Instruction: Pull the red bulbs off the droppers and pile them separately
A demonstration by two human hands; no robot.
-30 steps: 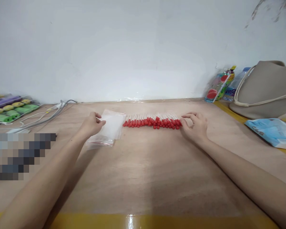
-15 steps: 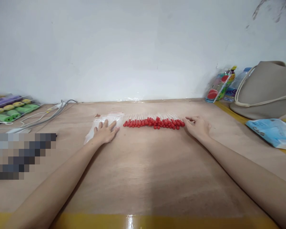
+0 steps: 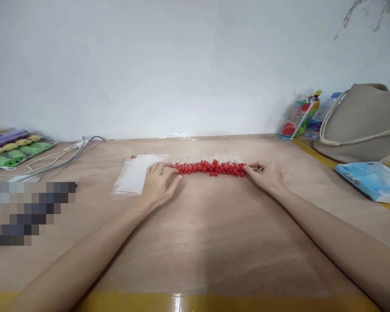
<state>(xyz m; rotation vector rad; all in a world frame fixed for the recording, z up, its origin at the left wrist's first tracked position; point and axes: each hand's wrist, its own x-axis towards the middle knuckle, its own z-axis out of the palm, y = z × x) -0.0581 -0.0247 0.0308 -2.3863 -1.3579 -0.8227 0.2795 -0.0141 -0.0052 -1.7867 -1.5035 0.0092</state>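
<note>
Many thin white sticks with oval red heads (image 3: 211, 167) lie side by side in a row, heads toward me. At the row's left end is my left hand (image 3: 157, 182), its fingers stretched and its thumb apart, fingertips touching the outermost heads. My right hand (image 3: 268, 175) is at the right end, thumb and forefinger pinched at the outermost red head; they partly cover it. Clear plastic zip bags (image 3: 131, 175) with white inside lie flat beside my left hand, which overlaps their right edge.
A grey bag (image 3: 360, 121), drink bottles (image 3: 295, 117) and a blue packet (image 3: 370, 180) are on the right. Grey and white cables (image 3: 68, 158) and a pack of green, yellow and purple rolls (image 3: 17, 147) lie on the left. A white wall (image 3: 195, 69) stands behind the table.
My left hand has moved right, off the plastic bags and onto the row's left end. My right hand has shifted slightly left against the row's right end.
</note>
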